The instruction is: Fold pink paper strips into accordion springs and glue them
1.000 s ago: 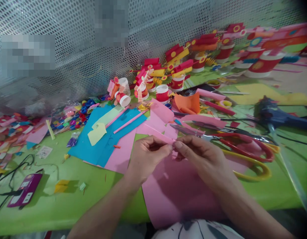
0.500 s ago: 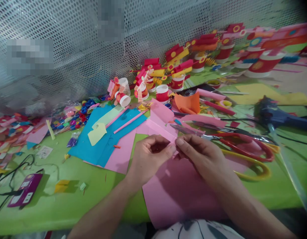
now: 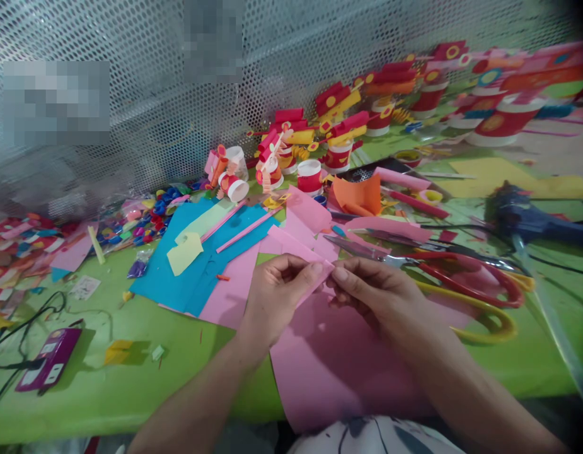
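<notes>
Between both hands is a narrow pink paper strip [image 3: 294, 244], its far end pointing up and to the left. My left hand [image 3: 277, 296] pinches it with the thumb on top. At the strip's right end my right hand [image 3: 380, 287] is closed too, thumb against fingers at the paper's edge. Below the hands lies a large pink sheet [image 3: 319, 372], partly in their shadow. Red-handled scissors [image 3: 503, 277] and yellow-handled scissors [image 3: 502, 325] rest just right of my right hand. Blue sheets [image 3: 178, 252] with thin pink strips on them lie beyond my left hand.
A glue gun [image 3: 513, 214] with a clear glue stick lies at the right. Decorated paper cups [image 3: 310, 176] line the mesh wall [image 3: 144, 126]. A purple power strip [image 3: 50, 359] with cables sits at the left on the green tabletop [image 3: 178, 391]. Orange paper [image 3: 357, 195] lies beyond the hands.
The pink strip has turned and shifted slightly left, showing more of its face at the fingertips. My left thumb has moved back a little along it; the surrounding things stay put.
</notes>
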`<state>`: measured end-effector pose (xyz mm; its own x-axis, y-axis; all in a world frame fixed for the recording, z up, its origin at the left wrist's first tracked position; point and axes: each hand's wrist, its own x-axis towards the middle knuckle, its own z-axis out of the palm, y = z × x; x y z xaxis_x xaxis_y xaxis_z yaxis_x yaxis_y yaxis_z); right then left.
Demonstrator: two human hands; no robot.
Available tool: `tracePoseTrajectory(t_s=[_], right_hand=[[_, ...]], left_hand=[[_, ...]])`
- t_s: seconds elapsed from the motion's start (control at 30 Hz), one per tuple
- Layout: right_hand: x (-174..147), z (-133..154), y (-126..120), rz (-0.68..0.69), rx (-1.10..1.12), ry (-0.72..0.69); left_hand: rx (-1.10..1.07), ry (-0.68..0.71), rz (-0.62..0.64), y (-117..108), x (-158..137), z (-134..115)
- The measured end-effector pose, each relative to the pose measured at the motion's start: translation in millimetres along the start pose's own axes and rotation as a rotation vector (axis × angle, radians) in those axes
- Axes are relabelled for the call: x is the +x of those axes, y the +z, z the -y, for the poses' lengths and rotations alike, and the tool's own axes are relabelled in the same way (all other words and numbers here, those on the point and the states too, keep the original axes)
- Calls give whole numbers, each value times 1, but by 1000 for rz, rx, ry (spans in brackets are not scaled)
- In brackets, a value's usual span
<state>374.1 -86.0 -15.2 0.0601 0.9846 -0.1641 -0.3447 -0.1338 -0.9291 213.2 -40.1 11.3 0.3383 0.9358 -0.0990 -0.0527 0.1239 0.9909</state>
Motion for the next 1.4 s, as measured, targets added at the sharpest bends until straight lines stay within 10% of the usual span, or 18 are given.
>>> tracePoseTrajectory(t_s=[0.87, 1.4], right_hand=[[-4, 8, 6, -58, -122, -115], [-5, 9, 7, -49, -121, -152]], left_hand=[[27, 40, -12, 3, -4, 3], [-404, -273, 218, -4, 5, 6]])
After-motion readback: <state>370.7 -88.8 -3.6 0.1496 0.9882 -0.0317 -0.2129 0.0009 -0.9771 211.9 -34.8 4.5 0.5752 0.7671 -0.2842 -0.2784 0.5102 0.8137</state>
